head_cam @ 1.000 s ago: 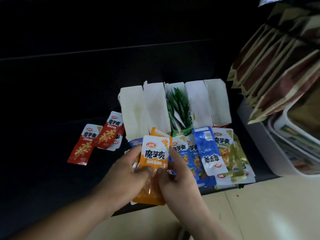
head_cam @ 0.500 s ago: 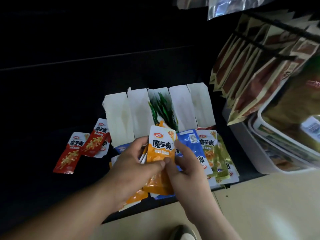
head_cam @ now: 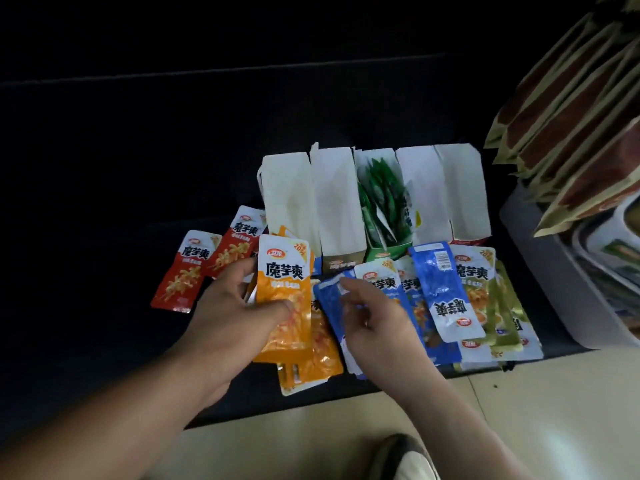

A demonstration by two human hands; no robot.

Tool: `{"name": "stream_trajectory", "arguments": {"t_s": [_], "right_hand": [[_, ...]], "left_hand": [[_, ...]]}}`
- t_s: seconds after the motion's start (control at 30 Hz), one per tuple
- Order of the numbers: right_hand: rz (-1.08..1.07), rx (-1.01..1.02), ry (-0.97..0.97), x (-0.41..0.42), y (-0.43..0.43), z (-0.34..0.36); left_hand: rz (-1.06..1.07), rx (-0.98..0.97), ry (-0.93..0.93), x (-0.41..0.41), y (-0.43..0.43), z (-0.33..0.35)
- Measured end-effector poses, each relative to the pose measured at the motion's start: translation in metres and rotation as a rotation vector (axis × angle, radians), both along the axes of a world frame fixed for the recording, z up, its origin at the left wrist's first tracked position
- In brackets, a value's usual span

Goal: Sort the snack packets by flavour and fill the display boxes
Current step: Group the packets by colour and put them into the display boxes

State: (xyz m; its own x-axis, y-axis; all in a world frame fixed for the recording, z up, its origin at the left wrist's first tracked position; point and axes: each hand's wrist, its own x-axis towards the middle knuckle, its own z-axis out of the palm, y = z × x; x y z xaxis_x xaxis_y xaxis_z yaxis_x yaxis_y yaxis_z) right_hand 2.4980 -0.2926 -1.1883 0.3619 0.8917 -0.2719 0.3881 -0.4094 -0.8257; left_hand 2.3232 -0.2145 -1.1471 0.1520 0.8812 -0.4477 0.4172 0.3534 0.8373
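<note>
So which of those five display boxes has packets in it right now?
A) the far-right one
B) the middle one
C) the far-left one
B: the middle box is stuffed with green packets, while the other boxes show only bare white insides.

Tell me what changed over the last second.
The right hand let go of the orange packet and now pinches a blue packet beside it. The left hand keeps gripping the orange packet, carried leftward. The red packets, the display boxes and the green packets in the middle box stayed put.
</note>
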Motion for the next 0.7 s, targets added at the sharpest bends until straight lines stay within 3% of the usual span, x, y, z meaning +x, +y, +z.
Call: {"name": "stream_trajectory", "arguments": {"t_s": [0.27,0.53,0.7], "right_hand": [[-0.033,-0.032,0.060,-0.007,0.022,-0.017],[-0.073,0.004,0.347,-0.019,0.011,-0.012],[-0.180,0.034,0.256,-0.003,0.010,-0.008]], "left_hand": [[-0.051,0.065,-0.069,-0.005,0.016,-0.018],[-0.046,0.129,-0.107,-0.002,0.017,-0.017],[-0.060,0.189,-0.094,0.008,0.016,-0.008]]}}
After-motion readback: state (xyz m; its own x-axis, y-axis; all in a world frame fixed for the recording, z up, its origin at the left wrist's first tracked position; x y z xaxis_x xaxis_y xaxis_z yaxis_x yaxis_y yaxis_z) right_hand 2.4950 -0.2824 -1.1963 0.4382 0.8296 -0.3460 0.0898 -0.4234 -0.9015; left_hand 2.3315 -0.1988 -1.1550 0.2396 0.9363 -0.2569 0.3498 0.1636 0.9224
